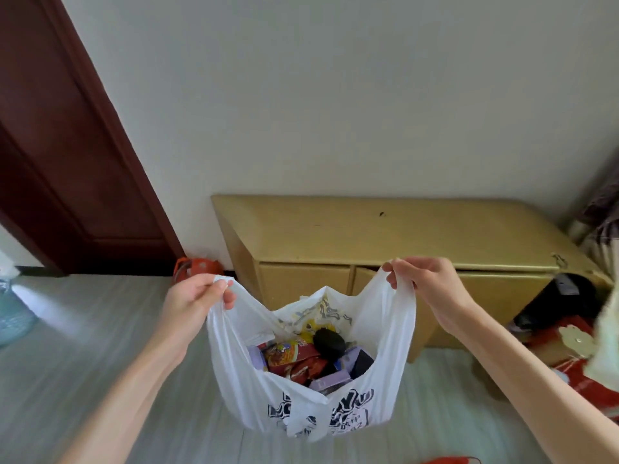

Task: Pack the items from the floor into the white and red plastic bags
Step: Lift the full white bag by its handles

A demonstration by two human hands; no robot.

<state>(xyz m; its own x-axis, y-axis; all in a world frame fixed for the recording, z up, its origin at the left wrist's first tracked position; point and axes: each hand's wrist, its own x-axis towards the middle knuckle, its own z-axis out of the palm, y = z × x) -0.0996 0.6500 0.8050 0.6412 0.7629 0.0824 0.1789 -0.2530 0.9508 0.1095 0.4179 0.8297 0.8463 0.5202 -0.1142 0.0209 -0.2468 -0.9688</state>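
Observation:
A white plastic bag with dark printed lettering hangs in front of me above the floor, its mouth spread wide. My left hand pinches the left handle and my right hand pinches the right handle. Inside lie several items: a red snack packet, a black round object, purple boxes and a yellow printed wrapper. A scrap of red plastic shows at the bottom edge.
A low tan wooden bench stands against the wall behind the bag. A dark brown door is at the left, an orange object by its foot. A clear water jug sits far left. Red packaging and a black object lie at the right.

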